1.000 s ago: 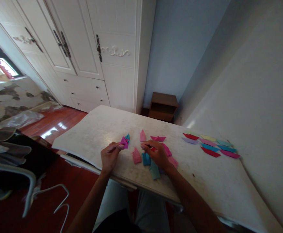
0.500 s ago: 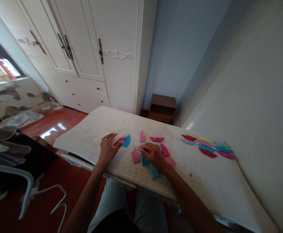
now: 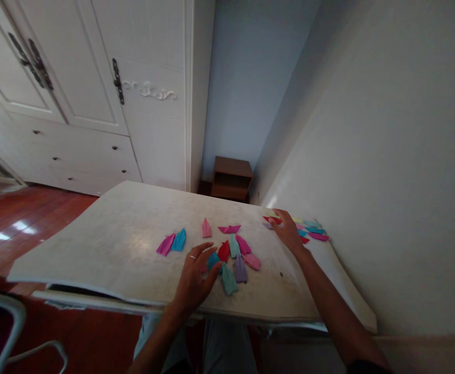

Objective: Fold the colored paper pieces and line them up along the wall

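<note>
My left hand (image 3: 195, 274) is low over the left side of a cluster of small folded-paper pieces, fingers apart. Its thumb is beside a blue piece (image 3: 213, 262), and it partly covers a pink one. Close by are a red piece (image 3: 223, 252), a green piece (image 3: 229, 279) and a purple piece (image 3: 240, 268). My right hand (image 3: 288, 232) reaches to a group of boat-shaped folded papers at the table's right. Its fingers are spread over a red folded paper (image 3: 270, 219), and it hides part of the group. Whether its fingertips touch the paper is unclear.
The pieces lie on a pale table (image 3: 121, 234). Magenta (image 3: 166, 244) and blue pieces lie to the left. Beyond stand a white wardrobe (image 3: 153, 140) and a brown nightstand (image 3: 233, 166). A wall borders the right side. A white metal frame (image 3: 14, 317) is at lower left.
The view has turned right. My right hand has gone from the middle cluster to the boat-shaped papers. My left hand has left the magenta and blue pieces for the cluster.
</note>
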`<state>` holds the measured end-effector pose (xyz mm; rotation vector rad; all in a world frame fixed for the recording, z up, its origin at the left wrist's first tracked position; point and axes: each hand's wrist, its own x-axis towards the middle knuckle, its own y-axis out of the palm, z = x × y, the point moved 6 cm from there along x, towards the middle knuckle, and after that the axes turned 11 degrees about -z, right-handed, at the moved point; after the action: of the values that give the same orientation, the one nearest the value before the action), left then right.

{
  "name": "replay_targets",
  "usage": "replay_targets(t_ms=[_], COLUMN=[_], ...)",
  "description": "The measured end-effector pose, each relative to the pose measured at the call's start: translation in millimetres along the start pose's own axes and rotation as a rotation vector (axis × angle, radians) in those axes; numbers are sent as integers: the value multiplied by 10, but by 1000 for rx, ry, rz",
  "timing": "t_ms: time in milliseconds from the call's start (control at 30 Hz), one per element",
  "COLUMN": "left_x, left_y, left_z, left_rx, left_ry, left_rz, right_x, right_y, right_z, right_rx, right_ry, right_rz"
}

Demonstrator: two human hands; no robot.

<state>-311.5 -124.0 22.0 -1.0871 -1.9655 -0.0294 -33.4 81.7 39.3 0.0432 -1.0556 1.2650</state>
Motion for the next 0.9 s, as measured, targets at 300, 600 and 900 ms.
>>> replay_targets(t_ms=[300, 600, 900], left_x=[-26, -161, -96], left_y=[164, 161, 68], left_z=[-12, -115, -113], left_rx=[42, -57, -152], left_ry=[10, 83, 16], left_rz=[-36, 100, -3], right_x=[188, -87, -343], right_y=[274, 414, 455], right_z=[-928, -511, 119], right_rx=[-398, -392, -217], right_ry=[-33, -223, -207], right_rz=[552, 506, 365])
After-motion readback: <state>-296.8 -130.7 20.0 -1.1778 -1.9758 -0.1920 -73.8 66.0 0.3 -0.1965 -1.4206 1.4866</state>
